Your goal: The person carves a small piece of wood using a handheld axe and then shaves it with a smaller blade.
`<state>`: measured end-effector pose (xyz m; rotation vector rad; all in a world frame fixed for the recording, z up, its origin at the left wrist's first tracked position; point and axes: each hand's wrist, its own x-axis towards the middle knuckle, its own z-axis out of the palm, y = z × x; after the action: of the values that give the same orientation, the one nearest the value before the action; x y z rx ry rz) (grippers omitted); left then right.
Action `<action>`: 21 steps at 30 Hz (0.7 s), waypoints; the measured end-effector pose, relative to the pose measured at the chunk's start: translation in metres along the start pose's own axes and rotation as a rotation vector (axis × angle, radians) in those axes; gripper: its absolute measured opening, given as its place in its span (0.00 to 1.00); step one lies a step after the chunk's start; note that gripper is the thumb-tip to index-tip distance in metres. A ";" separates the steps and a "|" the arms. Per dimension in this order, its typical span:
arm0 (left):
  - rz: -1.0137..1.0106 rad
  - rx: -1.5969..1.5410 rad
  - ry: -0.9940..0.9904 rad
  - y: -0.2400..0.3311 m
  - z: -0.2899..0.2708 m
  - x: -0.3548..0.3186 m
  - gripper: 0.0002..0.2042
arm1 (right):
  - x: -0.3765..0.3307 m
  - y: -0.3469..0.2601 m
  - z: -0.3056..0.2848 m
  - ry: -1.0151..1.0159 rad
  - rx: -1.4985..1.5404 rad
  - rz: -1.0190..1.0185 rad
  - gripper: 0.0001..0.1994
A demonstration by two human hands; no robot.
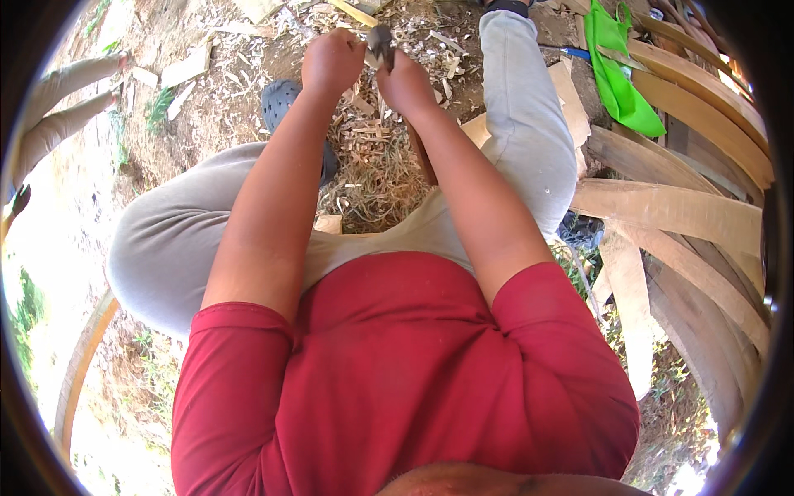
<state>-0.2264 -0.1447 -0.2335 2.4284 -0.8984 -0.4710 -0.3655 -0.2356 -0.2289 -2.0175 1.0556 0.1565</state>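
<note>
My right hand [407, 85] is closed around a tool with a dark, blunt metal head [380, 43] and a brown wooden handle [423, 157] that runs back under my wrist. It looks like a hammer or small adze; its working edge is hidden. Beside it, to the left, my left hand [334, 63] is a closed fist, its fingers turned away from view. A pale yellow wood strip [354, 12] shows just beyond both hands, by the tool head. Whether my left hand grips that strip I cannot tell.
Wood chips [372, 140] cover the ground between my legs. Near my left forearm is a dark clog [279, 104]. Curved planks [670, 207] pile up at the right, with a bright green bag [616, 74] on them. Another person's legs [70, 107] show at the far left.
</note>
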 end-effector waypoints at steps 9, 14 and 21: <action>-0.073 0.010 0.010 0.002 -0.002 0.000 0.14 | 0.007 0.003 -0.004 -0.047 -0.003 0.002 0.18; -0.052 0.022 -0.046 0.006 -0.013 -0.002 0.14 | 0.016 -0.007 -0.024 -0.012 0.099 0.114 0.17; -0.063 -0.014 -0.083 0.006 -0.012 -0.002 0.15 | 0.012 -0.013 -0.031 -0.186 0.086 0.185 0.16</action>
<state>-0.2246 -0.1429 -0.2201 2.4460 -0.8520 -0.6028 -0.3560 -0.2618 -0.2060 -1.7898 1.1092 0.3818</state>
